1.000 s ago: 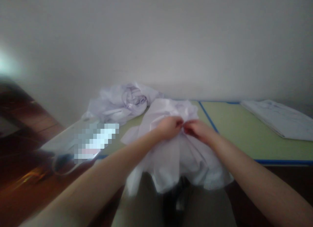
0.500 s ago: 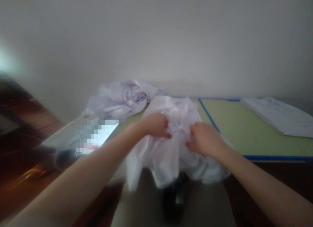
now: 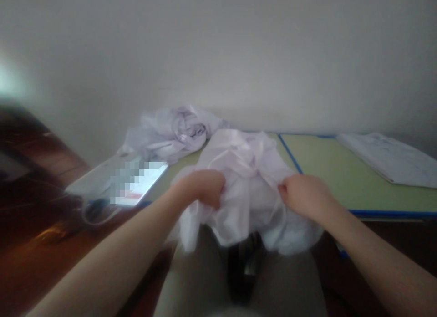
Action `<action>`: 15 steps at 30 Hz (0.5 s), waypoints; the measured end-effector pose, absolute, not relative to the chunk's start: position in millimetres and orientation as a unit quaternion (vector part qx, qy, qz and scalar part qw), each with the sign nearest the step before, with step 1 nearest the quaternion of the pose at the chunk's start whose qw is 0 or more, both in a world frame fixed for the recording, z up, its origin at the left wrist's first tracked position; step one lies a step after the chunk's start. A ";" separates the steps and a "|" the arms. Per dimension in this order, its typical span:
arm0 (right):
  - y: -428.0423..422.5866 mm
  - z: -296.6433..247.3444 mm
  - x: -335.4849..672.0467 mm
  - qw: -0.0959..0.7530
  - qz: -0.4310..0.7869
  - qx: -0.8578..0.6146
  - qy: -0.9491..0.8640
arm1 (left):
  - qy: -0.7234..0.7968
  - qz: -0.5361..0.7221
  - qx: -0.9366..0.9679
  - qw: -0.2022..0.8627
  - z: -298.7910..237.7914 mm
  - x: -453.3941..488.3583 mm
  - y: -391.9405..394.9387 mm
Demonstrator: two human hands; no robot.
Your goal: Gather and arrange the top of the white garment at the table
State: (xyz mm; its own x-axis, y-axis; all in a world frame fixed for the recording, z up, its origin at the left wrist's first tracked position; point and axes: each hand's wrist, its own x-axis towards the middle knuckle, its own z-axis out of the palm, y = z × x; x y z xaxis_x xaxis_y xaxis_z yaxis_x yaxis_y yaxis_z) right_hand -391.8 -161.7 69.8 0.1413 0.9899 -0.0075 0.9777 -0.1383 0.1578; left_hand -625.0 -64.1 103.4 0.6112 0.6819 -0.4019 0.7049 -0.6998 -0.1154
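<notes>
A crumpled white cloth garment [image 3: 246, 189] lies over the near edge of the table and hangs down above my lap; its exact kind is not clear. My left hand [image 3: 208, 187] is closed on its left side, fingers curled into the fabric. On the right side my right hand [image 3: 303, 194] is closed in a fist-like grip, pinching the cloth at the fingertips. Between the hands the fabric is drawn into folds, with a strip-like gathered part [image 3: 252, 164] in the middle.
A bunched heap of white cloth [image 3: 180, 132] lies at the back left. Near it are a lit tablet-like screen [image 3: 150, 180] and a white bag-like item [image 3: 92, 176] with a cord. Folded white cloth [image 3: 392, 157] rests on the right of the green, blue-edged table [image 3: 341, 189], by the wall.
My hands have moved apart, left hand leftward and right hand rightward. Their fingers have closed on the cloth, which is now spread wider between them.
</notes>
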 end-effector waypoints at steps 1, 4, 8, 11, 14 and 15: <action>-163.6 68.9 -389.7 0.064 0.048 0.753 0.654 | 0.387 -0.203 0.899 0.025 102.1 -627.8 -67.6; -172.0 64.5 -384.9 0.066 0.052 0.748 0.659 | 0.384 -0.186 0.904 0.027 98.0 -636.5 -74.2; -185.2 57.6 -379.8 0.063 0.069 0.753 0.652 | 0.387 -0.155 0.909 0.021 95.0 -647.1 -80.1; -193.5 55.0 -376.5 0.037 0.093 0.749 0.655 | 0.403 -0.113 0.908 0.012 96.7 -654.3 -88.7; -199.6 57.0 -375.9 -0.001 0.115 0.741 0.661 | 0.408 -0.088 0.909 0.001 101.3 -659.6 -103.2; -201.0 58.6 -376.6 -0.015 0.120 0.737 0.665 | 0.407 -0.087 0.909 -0.003 102.9 -660.7 -109.1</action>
State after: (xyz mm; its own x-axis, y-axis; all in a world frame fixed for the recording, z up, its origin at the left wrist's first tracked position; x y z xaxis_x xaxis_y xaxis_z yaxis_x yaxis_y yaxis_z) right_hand -376.6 -201.0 58.6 0.0861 0.9767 0.1964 0.9839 -0.1144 0.1376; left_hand -660.7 -109.1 102.9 0.6535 0.7407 -0.1560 0.7397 -0.6686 -0.0760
